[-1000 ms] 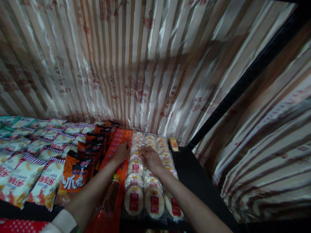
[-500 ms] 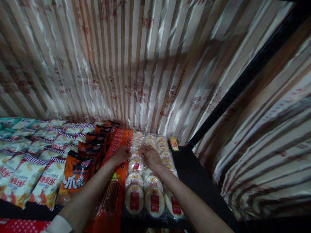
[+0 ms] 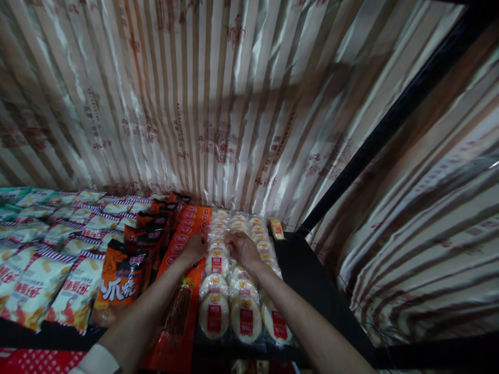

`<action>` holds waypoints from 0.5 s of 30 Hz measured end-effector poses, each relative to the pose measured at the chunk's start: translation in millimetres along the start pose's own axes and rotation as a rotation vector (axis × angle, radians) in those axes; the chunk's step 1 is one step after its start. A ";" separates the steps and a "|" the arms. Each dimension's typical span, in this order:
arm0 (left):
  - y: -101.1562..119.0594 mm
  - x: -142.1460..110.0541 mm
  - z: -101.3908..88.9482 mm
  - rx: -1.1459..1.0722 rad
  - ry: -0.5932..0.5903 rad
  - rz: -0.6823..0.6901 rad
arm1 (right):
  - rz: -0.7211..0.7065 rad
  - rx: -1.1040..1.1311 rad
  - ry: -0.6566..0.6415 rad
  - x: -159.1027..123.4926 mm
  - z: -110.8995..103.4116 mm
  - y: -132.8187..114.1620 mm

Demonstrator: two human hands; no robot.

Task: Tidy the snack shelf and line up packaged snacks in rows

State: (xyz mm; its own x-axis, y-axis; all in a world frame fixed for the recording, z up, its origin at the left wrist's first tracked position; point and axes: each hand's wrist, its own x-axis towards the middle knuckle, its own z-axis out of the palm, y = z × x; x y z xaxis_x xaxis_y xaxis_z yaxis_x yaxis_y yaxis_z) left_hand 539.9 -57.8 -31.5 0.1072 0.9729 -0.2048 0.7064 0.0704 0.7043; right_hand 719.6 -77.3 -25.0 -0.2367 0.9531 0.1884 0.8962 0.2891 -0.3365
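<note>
Three columns of round, clear-wrapped rice cracker packets (image 3: 214, 315) with red labels stand overlapping on a black shelf. My left hand (image 3: 196, 248) is at the left edge of the left column, its fingers curled against a packet there. From the other side, my right hand (image 3: 242, 249) reaches over the middle column with its fingers pinched at the same packet's right edge. The fingertips are small and dim. Under my left wrist lie flat orange packs (image 3: 180, 311) of brown sticks.
Left of these stand orange-and-black snack bags (image 3: 119, 283) and rows of white snack bags (image 3: 74, 291). A small yellowish packet (image 3: 277, 228) sits at the back right on the black shelf (image 3: 312, 291). Pleated printed sheeting (image 3: 234, 104) and a black post (image 3: 374, 135) close off the back.
Both hands stay at the left cracker column, with only slight finger movement. The view has shifted a little.
</note>
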 end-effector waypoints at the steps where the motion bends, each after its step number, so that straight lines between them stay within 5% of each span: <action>1: 0.3 0.1 -0.3 -0.004 0.001 -0.001 | 0.000 -0.007 0.000 0.3 0.7 -0.2; 15: -0.9 2.9 1.9 0.048 0.040 -0.005 | -0.101 0.021 0.080 -21.9 0.8 -3.4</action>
State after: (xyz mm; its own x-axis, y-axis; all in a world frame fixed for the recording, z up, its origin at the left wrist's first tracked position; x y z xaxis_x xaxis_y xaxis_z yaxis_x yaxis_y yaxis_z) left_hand 540.9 -55.5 -34.0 0.0762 0.9807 -0.1799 0.7397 0.0654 0.6698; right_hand 721.4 -99.2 -28.7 -0.2936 0.9093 0.2950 0.8612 0.3856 -0.3312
